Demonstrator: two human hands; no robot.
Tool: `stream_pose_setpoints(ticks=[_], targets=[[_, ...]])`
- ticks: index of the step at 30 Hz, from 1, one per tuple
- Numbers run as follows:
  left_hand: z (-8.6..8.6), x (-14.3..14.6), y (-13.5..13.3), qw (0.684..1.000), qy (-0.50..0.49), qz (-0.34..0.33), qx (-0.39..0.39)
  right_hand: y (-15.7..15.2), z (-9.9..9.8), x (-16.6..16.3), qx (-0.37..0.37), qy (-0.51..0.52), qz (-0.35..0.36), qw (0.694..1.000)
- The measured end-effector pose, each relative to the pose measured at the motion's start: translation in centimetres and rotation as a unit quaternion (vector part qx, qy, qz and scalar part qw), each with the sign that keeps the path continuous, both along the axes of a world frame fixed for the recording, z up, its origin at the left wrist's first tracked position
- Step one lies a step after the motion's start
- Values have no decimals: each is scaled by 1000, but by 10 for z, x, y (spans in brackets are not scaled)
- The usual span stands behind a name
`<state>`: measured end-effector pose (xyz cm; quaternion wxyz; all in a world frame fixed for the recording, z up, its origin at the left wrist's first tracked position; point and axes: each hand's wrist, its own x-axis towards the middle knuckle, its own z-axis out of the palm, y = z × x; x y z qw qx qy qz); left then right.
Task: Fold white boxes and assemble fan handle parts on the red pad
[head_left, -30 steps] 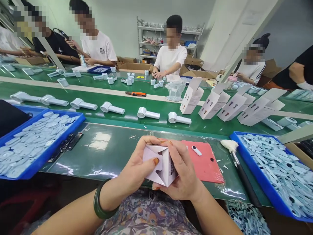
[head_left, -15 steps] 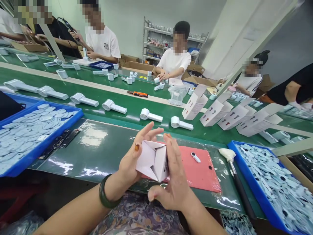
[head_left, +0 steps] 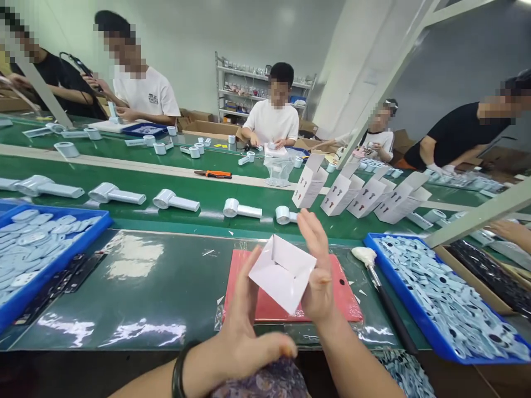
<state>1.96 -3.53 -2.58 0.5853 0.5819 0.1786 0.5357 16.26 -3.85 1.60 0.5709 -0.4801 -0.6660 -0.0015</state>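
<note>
Your left hand [head_left: 244, 331] and right hand [head_left: 319, 282] both stand open, fingers spread and pointing up. They have hold of the white carton [head_left: 282, 273] only by pressing it between them, with no wrapped grip. Your left thumb sits low and clear of the carton, below it and near your lap. The carton is tilted, its open, folded end facing you, and it hangs in the air above the red mat [head_left: 344, 293].

To work this well, keep the pressure even from both sides so the walls stay square. Flat fingers spread the load better than fingertips, which could dent the thin card. Keep the inner flaps seated as you turn it, and check that the creases lie straight.

The mat lies on the green table [head_left: 124, 276], with a white-tipped brush [head_left: 363, 255] just to its right. Beyond that is a blue tray [head_left: 409, 301] of pale blue pieces [head_left: 443, 298], and a second blue tray [head_left: 58, 209] sits at your left. Ahead, white devices [head_left: 174, 200] lie in a row on the belt [head_left: 207, 215], with upright cartons [head_left: 311, 182] further along. Your dark bangle [head_left: 178, 381] shows on your left wrist.
</note>
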Motion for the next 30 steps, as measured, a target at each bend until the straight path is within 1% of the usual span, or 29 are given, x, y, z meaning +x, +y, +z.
stream_pose_setpoints(ticks=[2,3,5,6,7,8,9,10,11,12,13,15,17,19,20,22,23,24,25,27,30], targets=[[-6,-4,9,997,41,57,29,0,1,5,10,-6,-2,1000],[-5,-7,17,995,42,89,33,-2,-2,5,17,3,-6,1000],[3,-17,40,991,-8,136,9,-9,-19,-2,30,60,-29,997],[9,-22,51,987,-52,149,-22,-12,-31,-7,20,109,-31,993],[14,-27,62,981,-100,156,-59,-15,-44,-13,-10,167,-16,986],[18,-30,72,972,-144,158,-96,-16,-58,-19,-57,230,17,971],[21,-32,79,963,-179,153,-132,-15,-69,-26,-115,294,60,947],[21,-32,84,955,-202,143,-163,-12,-77,-32,-173,351,104,914],[20,-29,86,949,-215,132,-187,-7,-81,-38,-216,400,139,879],[16,-24,87,946,-221,122,-206,-1,-82,-43,-236,440,159,851],[11,-18,85,944,-219,114,-221,6,-78,-47,-231,474,166,833],[1,-3,80,944,-207,109,-234,22,-63,-53,-179,526,166,815],[-9,8,75,945,-194,118,-235,39,-47,-53,-119,558,155,807],[-14,14,74,945,-176,118,-249,60,-34,-46,-99,556,145,812],[-16,14,75,944,-162,114,-263,73,-29,-39,-95,540,136,825],[-19,11,79,941,-121,101,-301,104,-19,-14,-75,482,99,867],[-21,9,81,937,-100,96,-319,123,-15,3,-59,445,66,891],[-23,8,82,934,-80,91,-337,142,-10,20,-44,408,16,912],[-25,6,83,930,-62,83,-352,161,-6,38,-40,373,-41,926],[-28,6,83,926,-41,57,-370,198,1,69,-63,307,-132,940],[-34,6,80,925,-42,11,-378,241,-1,94,-143,210,-225,941]])
